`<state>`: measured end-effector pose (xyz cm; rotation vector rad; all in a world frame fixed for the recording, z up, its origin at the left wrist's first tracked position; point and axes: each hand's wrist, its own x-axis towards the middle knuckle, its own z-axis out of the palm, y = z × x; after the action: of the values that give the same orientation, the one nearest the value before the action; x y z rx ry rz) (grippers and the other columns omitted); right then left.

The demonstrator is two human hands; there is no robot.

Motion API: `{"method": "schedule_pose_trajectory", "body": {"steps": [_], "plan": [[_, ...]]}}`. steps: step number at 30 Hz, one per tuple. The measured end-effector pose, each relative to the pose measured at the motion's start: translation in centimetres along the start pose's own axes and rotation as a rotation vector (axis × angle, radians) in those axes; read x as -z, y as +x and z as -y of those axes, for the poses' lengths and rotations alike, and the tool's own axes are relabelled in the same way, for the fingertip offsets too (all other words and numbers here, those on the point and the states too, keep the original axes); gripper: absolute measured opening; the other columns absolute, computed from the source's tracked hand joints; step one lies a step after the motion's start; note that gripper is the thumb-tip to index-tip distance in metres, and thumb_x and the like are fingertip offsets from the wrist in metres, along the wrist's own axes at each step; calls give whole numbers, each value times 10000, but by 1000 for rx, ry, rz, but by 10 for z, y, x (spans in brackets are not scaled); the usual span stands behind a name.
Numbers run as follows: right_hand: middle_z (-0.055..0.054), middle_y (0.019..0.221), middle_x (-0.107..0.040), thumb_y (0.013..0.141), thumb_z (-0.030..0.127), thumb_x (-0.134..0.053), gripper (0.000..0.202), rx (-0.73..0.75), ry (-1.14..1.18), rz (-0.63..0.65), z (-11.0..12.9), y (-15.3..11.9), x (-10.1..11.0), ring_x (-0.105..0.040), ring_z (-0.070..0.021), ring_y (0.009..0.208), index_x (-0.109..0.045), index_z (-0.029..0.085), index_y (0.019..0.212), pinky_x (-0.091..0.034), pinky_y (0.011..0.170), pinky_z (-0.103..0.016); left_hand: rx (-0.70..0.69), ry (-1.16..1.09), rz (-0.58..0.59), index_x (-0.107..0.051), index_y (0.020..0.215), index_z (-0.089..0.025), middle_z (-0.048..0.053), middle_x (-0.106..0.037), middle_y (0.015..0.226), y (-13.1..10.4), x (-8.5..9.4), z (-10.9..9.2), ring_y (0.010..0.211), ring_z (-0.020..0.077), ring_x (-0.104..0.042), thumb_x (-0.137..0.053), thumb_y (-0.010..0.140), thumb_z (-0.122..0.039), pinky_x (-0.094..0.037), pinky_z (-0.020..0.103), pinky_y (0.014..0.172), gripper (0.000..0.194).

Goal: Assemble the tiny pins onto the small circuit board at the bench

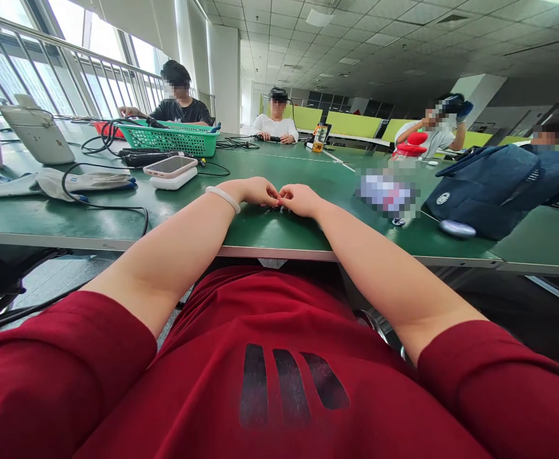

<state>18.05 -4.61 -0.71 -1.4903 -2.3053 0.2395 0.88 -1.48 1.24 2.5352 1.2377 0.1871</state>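
Both hands meet close together just above the green tabletop [279,239], near its front edge. My left hand [259,191], with a white bangle [224,198] at the wrist, has thumb and fingers pinched together. My right hand [301,199] pinches too, its fingertips touching or almost touching those of the left. Between and just below the fingertips shows a small dark item [276,208], partly hidden and too small to name. Which hand grips it, or whether both do, is not clear.
Left of my hands lie a phone [171,166] on a white case, a glove [54,183] and black cables. Behind stands a green basket [169,139]. A navy bag [503,191] and a blurred packet [387,193] are on the right. Several people sit around the table.
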Motion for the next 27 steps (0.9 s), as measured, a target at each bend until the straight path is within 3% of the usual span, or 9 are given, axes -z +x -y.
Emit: {"method": "schedule_pose_trajectory", "body": {"steps": [27], "plan": [[-25,832,-677,838,237,-561,152,-9,2,5,3,-2,1,-568,-100,676,-657,167,933,-386,638,-210,-21,19,4,-737,981,-212,8,-664,707,-1,0,-1,659,138,-539,-579,676,-521,-375,234,662,462]]}}
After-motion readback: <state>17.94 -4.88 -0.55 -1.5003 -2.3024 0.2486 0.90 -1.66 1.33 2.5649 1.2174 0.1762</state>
